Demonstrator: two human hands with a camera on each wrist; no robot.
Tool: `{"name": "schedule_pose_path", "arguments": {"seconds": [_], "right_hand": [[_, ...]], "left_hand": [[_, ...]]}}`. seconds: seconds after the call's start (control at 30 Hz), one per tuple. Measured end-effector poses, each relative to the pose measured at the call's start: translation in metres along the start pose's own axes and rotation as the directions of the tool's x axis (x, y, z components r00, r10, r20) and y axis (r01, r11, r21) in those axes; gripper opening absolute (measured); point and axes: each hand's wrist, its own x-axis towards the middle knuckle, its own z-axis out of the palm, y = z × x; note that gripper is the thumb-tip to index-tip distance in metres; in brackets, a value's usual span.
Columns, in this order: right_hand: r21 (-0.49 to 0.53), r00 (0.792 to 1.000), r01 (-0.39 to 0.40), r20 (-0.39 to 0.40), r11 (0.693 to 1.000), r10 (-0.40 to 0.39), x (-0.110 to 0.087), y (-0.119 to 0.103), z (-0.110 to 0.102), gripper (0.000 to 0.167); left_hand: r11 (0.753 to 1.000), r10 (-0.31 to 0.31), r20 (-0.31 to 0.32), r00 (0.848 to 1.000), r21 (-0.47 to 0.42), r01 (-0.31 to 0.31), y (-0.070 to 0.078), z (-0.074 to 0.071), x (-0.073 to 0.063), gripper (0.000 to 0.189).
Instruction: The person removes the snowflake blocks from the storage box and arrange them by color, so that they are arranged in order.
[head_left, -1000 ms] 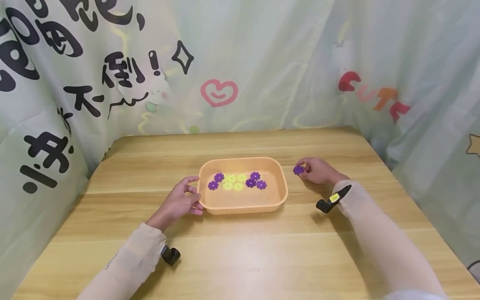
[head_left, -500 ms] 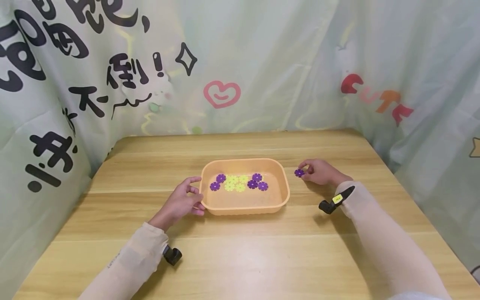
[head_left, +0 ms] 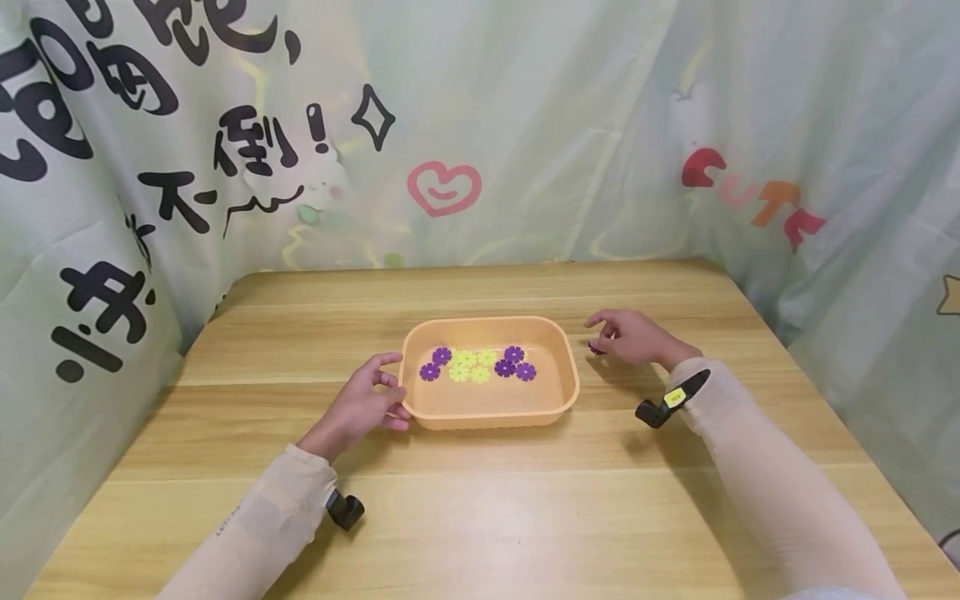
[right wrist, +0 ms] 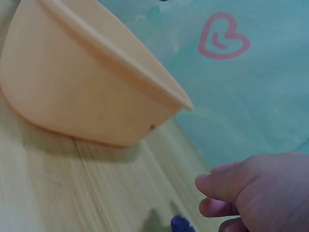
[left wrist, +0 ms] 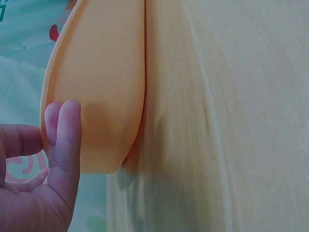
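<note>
My left hand [head_left: 360, 404] holds the left end of an orange plastic tray [head_left: 487, 421]. In the left wrist view, fingers [left wrist: 67, 130] lie against the tray's outer wall and the thumb reaches its rim. Inside the tray are several yellow flower-shaped pieces [head_left: 468, 365] in the middle. Purple flower-shaped pieces [head_left: 431, 372] lie at both sides of the yellow ones. Right of the tray, my right hand [head_left: 637, 336] hovers with loosely bent fingers over another purple flower-shaped piece [head_left: 596, 347], partly hidden by the hand. A gap separates that piece [right wrist: 182, 224] from the fingertips in the right wrist view.
The tray stands on a wood-grain table [head_left: 480, 517]. A pale printed curtain [head_left: 540, 133] encloses the table's back and sides. Each wrist carries a small black camera, such as the one on the right wrist [head_left: 660, 408].
The right hand has let go of the purple flower-shaped piece and risen slightly, its index finger lifting away. The piece stays right of the tray. The left hand keeps its place on the tray.
</note>
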Motion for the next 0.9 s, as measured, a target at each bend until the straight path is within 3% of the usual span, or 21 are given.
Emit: {"name": "schedule_pose_path", "arguments": {"seconds": [0.43,0.9], "right_hand": [[0.029,0.993,0.119,-0.014,0.992,-0.119,0.006,-0.029,-0.004,0.032],[0.063,0.995,0.100,-0.026,0.993,-0.099,0.014,-0.050,-0.003,0.030]], "left_hand": [[1.000,0.007,0.000,1.000,0.006,-0.007,0.000,0.000,-0.001,0.058],[1.000,0.003,0.009,1.000,0.002,-0.003,0.002,-0.001,-0.002,0.059]]}}
